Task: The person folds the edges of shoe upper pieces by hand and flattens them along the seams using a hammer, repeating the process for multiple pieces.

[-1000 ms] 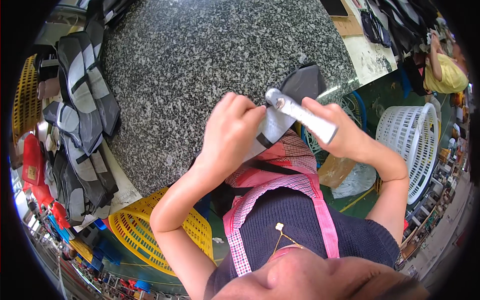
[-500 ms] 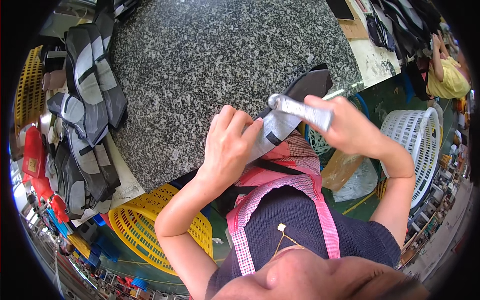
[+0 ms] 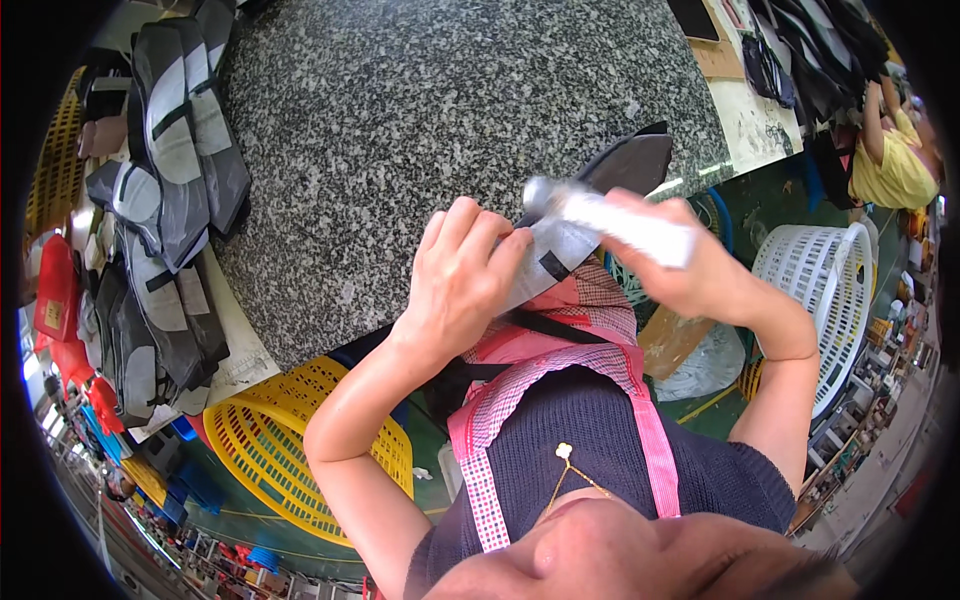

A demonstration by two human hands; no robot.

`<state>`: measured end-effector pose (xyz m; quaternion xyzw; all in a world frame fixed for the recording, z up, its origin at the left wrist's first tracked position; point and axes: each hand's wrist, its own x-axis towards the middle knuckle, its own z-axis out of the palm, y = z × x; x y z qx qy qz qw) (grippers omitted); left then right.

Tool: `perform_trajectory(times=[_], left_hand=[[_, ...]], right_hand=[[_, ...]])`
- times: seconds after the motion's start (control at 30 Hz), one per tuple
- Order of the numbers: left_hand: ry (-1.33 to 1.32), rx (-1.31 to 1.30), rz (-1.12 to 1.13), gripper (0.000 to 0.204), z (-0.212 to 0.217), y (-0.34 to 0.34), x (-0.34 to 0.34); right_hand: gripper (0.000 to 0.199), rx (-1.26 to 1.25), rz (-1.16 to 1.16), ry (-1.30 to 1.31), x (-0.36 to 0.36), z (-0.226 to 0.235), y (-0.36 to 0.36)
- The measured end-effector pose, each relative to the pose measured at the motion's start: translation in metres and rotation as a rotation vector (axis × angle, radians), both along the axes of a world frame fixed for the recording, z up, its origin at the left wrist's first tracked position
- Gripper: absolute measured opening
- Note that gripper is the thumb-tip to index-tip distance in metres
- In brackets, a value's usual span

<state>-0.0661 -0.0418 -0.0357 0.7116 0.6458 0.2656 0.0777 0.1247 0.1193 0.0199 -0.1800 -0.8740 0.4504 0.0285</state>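
Note:
A long, flat, curved black-and-grey piece (image 3: pixel 638 166) lies along the near edge of the granite slab, its dark pointed end at the right and a small black strip on its light grey part. My left hand (image 3: pixel 458 268) is closed on the piece's left portion, thumb and fingertips at its upper edge. In my right hand (image 3: pixel 690 270) is a silvery hammer (image 3: pixel 625 225), smeared by motion, its fingers wrapped round the handle. The hammer's head is over the piece's upper edge, just right of my left fingertips; whether it touches cannot be made out.
Similar black-and-grey pieces (image 3: pixel 185 130) are heaped at the left of the granite slab (image 3: pixel 430 110). Below stand a yellow basket (image 3: pixel 300 455) and a white basket (image 3: pixel 815 290). A person in a yellow top (image 3: pixel 895 165) works at the far right, by more dark pieces (image 3: pixel 820 55).
The hammer has shifted slightly left and is more blurred, with my right hand turned a little. The piece stays in my left hand. The whole view has shifted slightly.

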Motion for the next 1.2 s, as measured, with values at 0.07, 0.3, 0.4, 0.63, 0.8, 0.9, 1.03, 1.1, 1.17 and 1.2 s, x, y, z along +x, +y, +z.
perform_trajectory(times=[0.07, 0.3, 0.4, 0.63, 0.8, 0.9, 1.03, 1.1, 1.17, 1.2], left_hand=[[-0.108, -0.019, 0.098, 0.014, 0.001, 0.003, -0.003], [0.035, -0.069, 0.080, 0.021, 0.010, -0.023, 0.000], [0.061, -0.016, 0.039, 0.020, 0.008, -0.025, -0.004], [0.088, -0.023, 0.049, 0.030, 0.008, -0.040, 0.002], [0.041, -0.002, 0.008, 0.033, 0.002, -0.041, -0.003], [-0.036, -0.002, 0.056, 0.030, 0.001, -0.031, 0.001], [-0.041, 0.057, 0.145, 0.029, -0.008, 0.006, 0.014], [-0.033, 0.060, 0.163, 0.024, -0.005, 0.017, 0.010], [-0.153, -0.069, 0.186, 0.018, 0.006, 0.014, -0.002], [-0.214, -0.160, 0.181, 0.012, 0.014, 0.011, -0.008]], right_hand=[[0.016, 0.031, 0.097, -0.259, 0.001, -0.008, -0.006], [0.016, 0.105, 0.043, 0.184, -0.008, 0.008, -0.005], [0.011, -0.088, 0.137, -0.167, -0.006, 0.002, -0.016], [0.032, -0.018, 0.131, -0.052, -0.016, -0.003, -0.004], [0.015, -0.043, 0.173, -0.241, -0.019, 0.000, -0.010], [0.018, -0.106, -0.115, -0.118, -0.015, 0.007, 0.007], [0.022, 0.123, -0.103, 0.113, -0.001, -0.001, 0.000], [0.018, 0.087, -0.039, -0.123, -0.004, -0.007, -0.001], [0.019, 0.105, -0.044, -0.167, -0.004, -0.002, 0.000], [0.023, 0.020, -0.070, -0.245, -0.007, 0.004, 0.006]])
